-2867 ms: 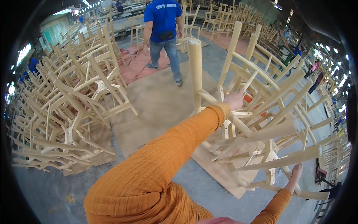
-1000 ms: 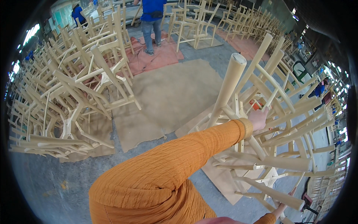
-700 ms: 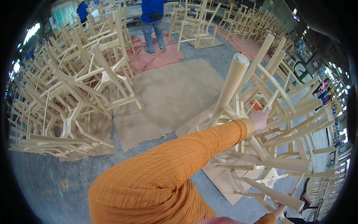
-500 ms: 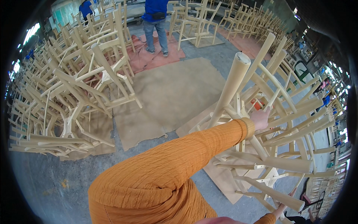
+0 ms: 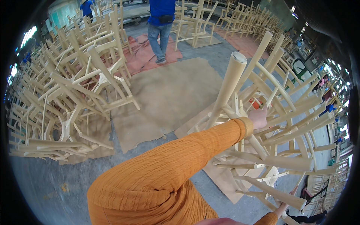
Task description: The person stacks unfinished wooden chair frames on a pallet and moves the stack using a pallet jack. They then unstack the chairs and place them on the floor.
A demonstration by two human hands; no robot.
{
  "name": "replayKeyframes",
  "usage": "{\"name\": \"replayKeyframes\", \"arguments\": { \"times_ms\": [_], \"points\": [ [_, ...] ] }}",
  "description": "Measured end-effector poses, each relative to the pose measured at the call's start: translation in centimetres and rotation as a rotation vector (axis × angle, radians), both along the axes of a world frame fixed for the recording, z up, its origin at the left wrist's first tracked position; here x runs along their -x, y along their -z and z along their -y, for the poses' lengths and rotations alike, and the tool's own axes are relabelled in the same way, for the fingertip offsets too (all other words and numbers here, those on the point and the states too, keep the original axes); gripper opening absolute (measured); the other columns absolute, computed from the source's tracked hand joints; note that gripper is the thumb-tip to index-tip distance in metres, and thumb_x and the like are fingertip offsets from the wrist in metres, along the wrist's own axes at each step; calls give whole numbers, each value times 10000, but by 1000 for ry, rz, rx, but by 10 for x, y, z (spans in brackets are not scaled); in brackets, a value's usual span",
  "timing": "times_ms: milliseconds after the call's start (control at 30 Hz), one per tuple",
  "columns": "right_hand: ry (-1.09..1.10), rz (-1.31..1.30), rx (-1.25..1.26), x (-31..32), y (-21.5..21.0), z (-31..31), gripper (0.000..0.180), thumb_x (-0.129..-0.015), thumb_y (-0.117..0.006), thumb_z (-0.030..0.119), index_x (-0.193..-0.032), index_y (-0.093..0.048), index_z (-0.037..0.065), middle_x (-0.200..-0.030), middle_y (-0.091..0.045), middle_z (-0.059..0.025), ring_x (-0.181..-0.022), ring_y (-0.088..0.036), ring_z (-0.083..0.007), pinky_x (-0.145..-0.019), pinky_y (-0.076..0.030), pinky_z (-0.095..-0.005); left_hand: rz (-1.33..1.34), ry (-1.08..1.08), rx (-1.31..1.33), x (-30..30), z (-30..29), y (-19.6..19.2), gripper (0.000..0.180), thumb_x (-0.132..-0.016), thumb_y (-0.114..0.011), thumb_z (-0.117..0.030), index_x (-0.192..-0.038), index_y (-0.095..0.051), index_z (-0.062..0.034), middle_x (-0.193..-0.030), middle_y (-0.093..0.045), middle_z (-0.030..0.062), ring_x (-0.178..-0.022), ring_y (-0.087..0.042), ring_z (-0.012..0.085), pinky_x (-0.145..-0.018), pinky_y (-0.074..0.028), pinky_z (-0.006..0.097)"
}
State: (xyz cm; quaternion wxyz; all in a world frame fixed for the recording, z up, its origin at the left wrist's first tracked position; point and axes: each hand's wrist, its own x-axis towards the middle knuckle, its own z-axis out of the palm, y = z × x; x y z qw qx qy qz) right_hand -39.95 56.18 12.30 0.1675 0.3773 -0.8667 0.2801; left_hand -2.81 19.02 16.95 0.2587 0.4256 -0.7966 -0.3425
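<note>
A pale bare-wood chair frame [image 5: 229, 84] stands among a tangle of similar frames at my right, its thick round legs sticking up and out. My left arm, in an orange sleeve, reaches across to it. There my left hand [image 5: 258, 117] is closed on a part of the frame, with its fingers partly hidden behind the wood. At the lower right my right hand [image 5: 282, 208] grips a lower wooden part of the frames, beside a thick leg [image 5: 279, 192]. An orange-red thing [image 5: 256, 103] shows between the rails just beyond my left hand; its kind is unclear.
Stacked chair frames [image 5: 71, 97] crowd the left side. Brown sheeting [image 5: 168, 93] covers the floor between the stacks, over grey concrete [image 5: 56, 183]. A person in blue [image 5: 161, 30] stands on red sheeting [image 5: 138, 65] ahead; another person [image 5: 86, 8] is farther back. More chairs [image 5: 197, 26] stand behind.
The view has shifted slightly. The person in blue ahead has changed stance, legs now closer together. Both my hands keep their places on the chair frames.
</note>
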Motion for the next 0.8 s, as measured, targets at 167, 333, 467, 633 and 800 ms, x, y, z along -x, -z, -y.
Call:
{"name": "replayKeyframes", "arguments": {
  "times_ms": [167, 333, 467, 633, 800],
  "points": [
    [16, 1, -10, 1, 0, 0, 531, -924, -405, 61, -1426, -319, 210, -664, -438, -32, -547, -385, -140, -517, -376, -313, -3, 39, -18, 2, -1, -1, 803, -774, -573, -217, -1403, -140, 30, -899, -646, 173, -798, -631, 327, -715, -502, 421],
    [16, 5, -15, 3, -4, 11, 530, -924, -407, 63, -1425, -321, 212, -661, -435, -32, -546, -384, -140, -516, -375, -314, 1, 25, 2, 2, -2, 0, 793, -777, -577, -219, -1397, -153, 33, -895, -647, 175, -808, -633, 327, -716, -501, 420],
    [10, 5, -13, 5, -8, 16, 529, -924, -407, 64, -1425, -323, 214, -659, -433, -32, -545, -384, -139, -516, -374, -314, 11, 19, 10, 3, 0, 1, 804, -774, -591, -225, -1394, -153, 38, -894, -645, 181, -812, -633, 330, -719, -500, 420],
    [15, 13, -19, 6, -7, 15, 528, -925, -408, 66, -1424, -325, 216, -656, -431, -32, -544, -384, -139, -515, -374, -314, 1, 17, 39, 4, 0, 2, 808, -775, -598, -233, -1390, -155, 45, -895, -641, 196, -821, -631, 338, -721, -498, 423],
    [25, 17, -22, 7, -8, 13, 526, -925, -409, 68, -1423, -327, 218, -654, -429, -32, -543, -384, -138, -515, -373, -315, -42, 28, 3, 1, -1, 1, 794, -755, -593, -193, -1390, -177, 41, -940, -621, 224, -853, -627, 350, -740, -502, 426]
  ]
}}
